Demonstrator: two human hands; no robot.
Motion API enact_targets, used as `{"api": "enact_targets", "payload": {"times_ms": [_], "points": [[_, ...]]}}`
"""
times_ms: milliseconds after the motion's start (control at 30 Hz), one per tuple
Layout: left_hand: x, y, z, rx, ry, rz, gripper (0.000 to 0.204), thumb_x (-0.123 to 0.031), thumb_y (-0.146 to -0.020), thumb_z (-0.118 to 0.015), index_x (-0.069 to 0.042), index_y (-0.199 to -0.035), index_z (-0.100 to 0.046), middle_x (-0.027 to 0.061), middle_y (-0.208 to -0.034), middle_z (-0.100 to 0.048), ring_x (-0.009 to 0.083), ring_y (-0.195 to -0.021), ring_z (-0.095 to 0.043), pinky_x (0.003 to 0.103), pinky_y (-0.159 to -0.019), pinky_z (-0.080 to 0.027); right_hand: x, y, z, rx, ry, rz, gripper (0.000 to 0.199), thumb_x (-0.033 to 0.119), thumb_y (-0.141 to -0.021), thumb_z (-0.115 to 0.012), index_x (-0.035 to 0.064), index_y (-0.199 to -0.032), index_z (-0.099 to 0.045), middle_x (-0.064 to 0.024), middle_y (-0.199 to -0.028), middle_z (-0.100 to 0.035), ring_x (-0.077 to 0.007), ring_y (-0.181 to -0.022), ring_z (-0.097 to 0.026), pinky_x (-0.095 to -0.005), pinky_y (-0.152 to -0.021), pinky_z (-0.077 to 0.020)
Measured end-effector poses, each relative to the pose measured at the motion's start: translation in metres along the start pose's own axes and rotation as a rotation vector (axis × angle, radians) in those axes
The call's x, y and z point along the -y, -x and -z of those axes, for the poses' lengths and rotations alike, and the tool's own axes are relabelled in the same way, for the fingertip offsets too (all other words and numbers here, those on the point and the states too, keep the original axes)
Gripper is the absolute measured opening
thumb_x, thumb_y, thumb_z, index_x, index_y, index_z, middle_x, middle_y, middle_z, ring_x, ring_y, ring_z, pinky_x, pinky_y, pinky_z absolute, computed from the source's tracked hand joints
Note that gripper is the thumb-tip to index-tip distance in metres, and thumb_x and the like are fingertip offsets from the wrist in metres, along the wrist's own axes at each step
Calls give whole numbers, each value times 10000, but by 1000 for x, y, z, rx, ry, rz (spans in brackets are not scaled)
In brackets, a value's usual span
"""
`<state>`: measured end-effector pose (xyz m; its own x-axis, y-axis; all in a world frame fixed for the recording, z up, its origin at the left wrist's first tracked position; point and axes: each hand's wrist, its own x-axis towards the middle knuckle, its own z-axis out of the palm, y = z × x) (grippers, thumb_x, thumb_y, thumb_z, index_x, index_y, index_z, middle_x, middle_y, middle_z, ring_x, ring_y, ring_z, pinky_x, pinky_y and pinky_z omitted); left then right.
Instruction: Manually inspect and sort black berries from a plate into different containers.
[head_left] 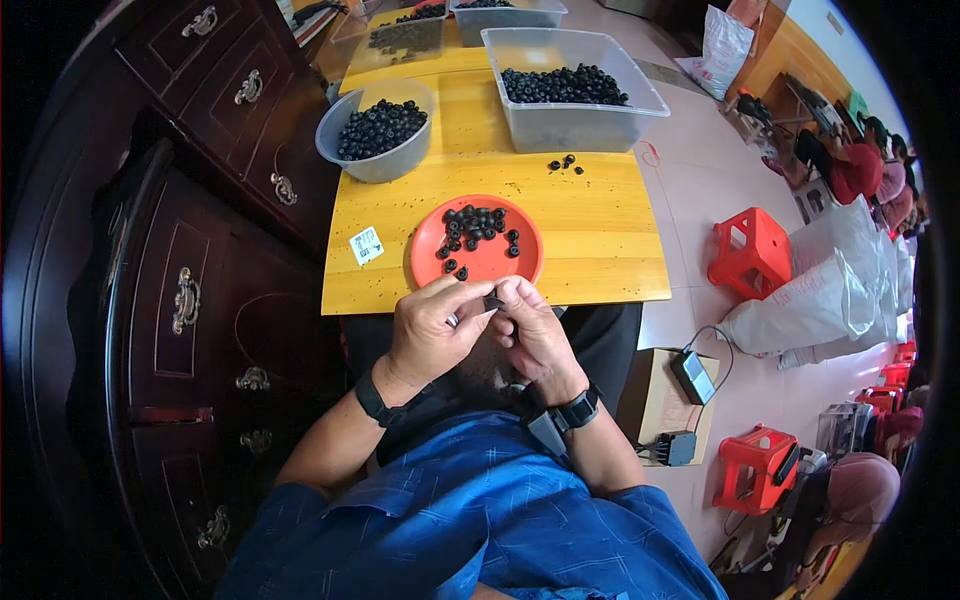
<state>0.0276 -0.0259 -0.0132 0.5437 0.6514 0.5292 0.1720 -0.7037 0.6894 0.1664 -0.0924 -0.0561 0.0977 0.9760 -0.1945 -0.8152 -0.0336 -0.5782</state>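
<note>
My left hand [432, 328] and my right hand [537, 335] meet fingertip to fingertip at the table's near edge. Pinched between them is a small black ring-shaped part [492, 302], mostly covered by the fingers. Something small and silvery [453, 320] shows among my left fingers, too little of it to name. Just beyond my hands lies a round red plate [490, 262], bearing several loose black ring-shaped parts [476, 226] with holes through their middles.
On the yellow table [590, 230] are a round clear tub [375, 165] and a rectangular clear bin [570, 130], both holding many black parts. A white label [366, 245] lies left of the plate. Dark drawers [230, 300] stand at left; red stools [750, 252], sacks and seated people at right.
</note>
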Motion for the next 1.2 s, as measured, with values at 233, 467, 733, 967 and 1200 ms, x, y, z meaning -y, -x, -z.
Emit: {"api": "enact_targets", "payload": {"times_ms": [233,467,733,967,1200], "points": [[3,0,4,-53,-146,-170,211,31,-745,-757,-42,-929,-686,56,-674,-583,138,-554,-587,285,-509,-460,-4,0,2,-24,-11,10,168,201,-951,-639,95,-1082,-629,40,-805,-597,-31,-571,-449,-170,-491,-366],[-5,-8,15,43,0,96,204,-151,-785,-781,-47,-850,-619,58,-623,-564,172,-514,-562,298,-486,-427,1,0,3,39,-109,-9,164,192,-956,-629,79,-1074,-618,-4,-885,-624,-35,-579,-441,-169,-499,-371],[6,-12,23,245,-162,118,422,-455,-832,-714,-51,-819,-595,105,-638,-618,299,-585,-643,379,-516,-471,-2,-1,0,148,-171,-70,141,190,-960,-623,69,-1029,-605,-23,-877,-618,-38,-576,-442,-169,-503,-393],[7,-9,19,205,-183,50,387,-430,-835,-725,-63,-836,-603,88,-647,-602,256,-553,-610,347,-502,-443,-3,-2,1,125,-152,-77,115,191,-964,-619,81,-982,-591,-16,-858,-600,-35,-564,-437,-153,-496,-379],[10,-7,19,208,-246,22,398,-457,-855,-695,-70,-854,-601,86,-667,-621,262,-590,-642,352,-524,-472,-3,-1,-1,117,-190,-108,121,193,-957,-630,80,-976,-592,-10,-850,-597,-30,-559,-433,-150,-492,-379]]}}
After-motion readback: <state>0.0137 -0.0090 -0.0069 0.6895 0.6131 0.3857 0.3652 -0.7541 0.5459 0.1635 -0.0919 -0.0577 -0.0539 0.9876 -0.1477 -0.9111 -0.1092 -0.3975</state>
